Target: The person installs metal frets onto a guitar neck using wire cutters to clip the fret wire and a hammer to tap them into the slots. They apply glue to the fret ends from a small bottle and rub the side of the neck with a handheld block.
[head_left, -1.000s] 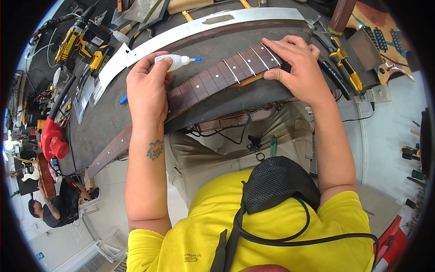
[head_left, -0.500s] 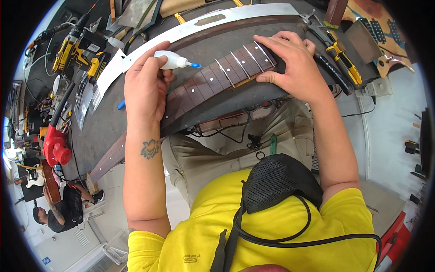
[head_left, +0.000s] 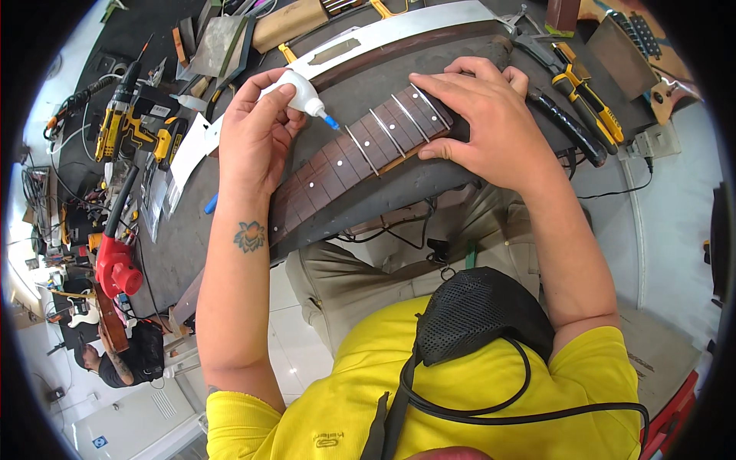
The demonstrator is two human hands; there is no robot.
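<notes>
My left hand [head_left: 264,126] grips a small white squeeze bottle [head_left: 300,88] with a blue tip, tilted downward to the right. Its tip points at the far edge of a dark wooden guitar neck [head_left: 326,172], close to a metal fret; whether it touches, I cannot tell. Several silver frets [head_left: 387,132] cross the right end of the fretboard, while bare slots and white dots run along the left part. Around that right end my right hand [head_left: 494,126] is closed, its thumb on the near edge and its fingers over the far side.
A long white strip [head_left: 414,24] curves along the back of the dark bench [head_left: 230,203]. Pliers [head_left: 586,103] with yellow-black handles lie at right. Yellow-black drills [head_left: 115,119] and a red blower [head_left: 116,268] are at left. Another person [head_left: 130,356] works at far left.
The bottle has tipped more steeply, and its blue tip now sits nearer the fretted part of the neck. My right hand still holds the neck's end. The whole view has shifted slightly.
</notes>
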